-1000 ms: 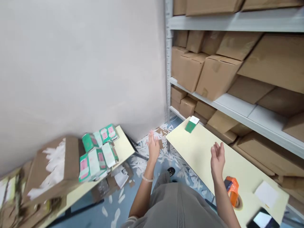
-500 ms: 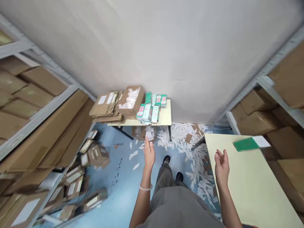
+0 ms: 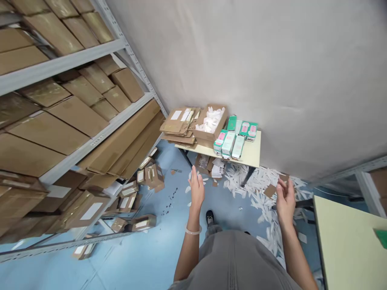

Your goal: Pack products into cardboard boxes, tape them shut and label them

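Hands come up empty: left hand (image 3: 196,188) spread flat, right hand (image 3: 284,198) loosely curled, holding nothing as far as the blur shows. Green boxes (image 3: 233,138) sit stacked on the small table (image 3: 253,155) at centre frame, well apart from both hands. White scraps (image 3: 256,189) litter the floor below. A slip looks likely; the overhanging cartons (image 3: 178,125) could topple if bumped.

View has swung left: left shelving (image 3: 75,121) with cartons now fills the left side; right shelving mostly gone from view. Far surface (image 3: 252,155) with green boxes (image 3: 232,139) sits upper centre-right, formerly lower left. Near surface (image 3: 347,241) reduced to the lower right corner; tape roll out of view. Left hand (image 3: 197,189) and right hand (image 3: 284,199), both empty, now over the littered floor (image 3: 256,193).
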